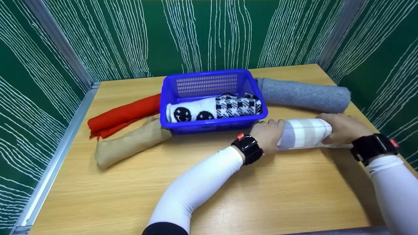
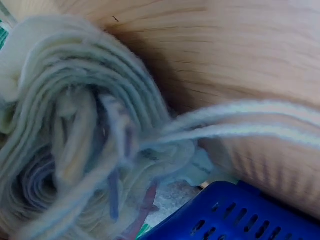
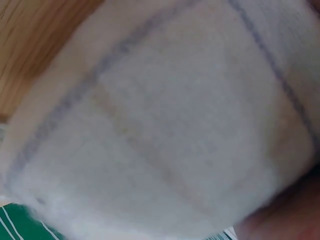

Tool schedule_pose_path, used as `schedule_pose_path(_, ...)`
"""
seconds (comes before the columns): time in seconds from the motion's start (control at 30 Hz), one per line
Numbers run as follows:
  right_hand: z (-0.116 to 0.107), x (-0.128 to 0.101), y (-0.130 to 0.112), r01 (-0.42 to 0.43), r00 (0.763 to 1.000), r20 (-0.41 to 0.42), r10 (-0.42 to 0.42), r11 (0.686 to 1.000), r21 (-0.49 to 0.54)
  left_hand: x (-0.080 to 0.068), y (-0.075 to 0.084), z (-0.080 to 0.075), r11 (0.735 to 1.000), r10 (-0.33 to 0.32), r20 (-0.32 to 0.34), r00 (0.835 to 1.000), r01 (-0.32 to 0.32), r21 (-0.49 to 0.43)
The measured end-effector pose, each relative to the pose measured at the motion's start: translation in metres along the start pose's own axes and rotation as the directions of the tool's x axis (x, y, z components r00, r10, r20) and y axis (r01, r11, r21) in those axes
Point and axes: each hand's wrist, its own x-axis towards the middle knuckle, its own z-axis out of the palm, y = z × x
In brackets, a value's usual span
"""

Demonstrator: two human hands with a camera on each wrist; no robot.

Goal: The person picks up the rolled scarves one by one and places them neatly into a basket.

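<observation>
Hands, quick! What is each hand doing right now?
Left hand: grips the left end of the white checked roll.
Right hand: grips the roll's right end.

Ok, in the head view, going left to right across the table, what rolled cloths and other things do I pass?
Red roll → tan roll → blue basket → left hand → white checked roll → right hand.
</observation>
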Motion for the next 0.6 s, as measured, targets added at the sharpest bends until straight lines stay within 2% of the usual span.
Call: schedule_pose_path(0.6, -0.011, -0.001, -0.012, 0.003, 0.999, -0.046, -0.003, 1.000, 0.003, -0.008, 0.001, -0.007, 0.999, -0.030, -0.014, 0.999, 0.030, 0.019)
